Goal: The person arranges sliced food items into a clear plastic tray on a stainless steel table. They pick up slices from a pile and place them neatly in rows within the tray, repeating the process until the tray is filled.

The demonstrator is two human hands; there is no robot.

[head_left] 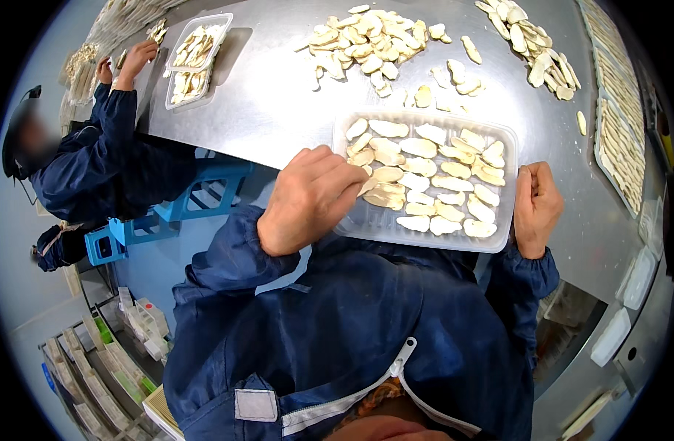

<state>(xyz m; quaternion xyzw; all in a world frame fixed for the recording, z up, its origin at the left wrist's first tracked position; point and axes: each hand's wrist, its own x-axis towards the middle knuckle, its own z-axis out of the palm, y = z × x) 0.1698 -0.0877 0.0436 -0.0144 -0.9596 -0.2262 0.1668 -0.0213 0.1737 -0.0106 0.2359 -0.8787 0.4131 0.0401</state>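
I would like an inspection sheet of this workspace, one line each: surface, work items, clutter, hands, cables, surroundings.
Surface: shiny grey metal table, with strong glare.
Work items: translucent rectangular plastic tray, holding rows of pale elongated slices; its lower-left part is bare.
Clutter: loose heap of cream slices beyond the tray; second cream heap at upper right.
Left hand: fingers pinch one slice over the tray's left side.
Right hand: at the tray's right rim; exact grip hidden.
Cables: nothing seen.
Surroundings: co-worker in dark blue clothing at left; blue plastic stools; packed cream slices toward the right edge.
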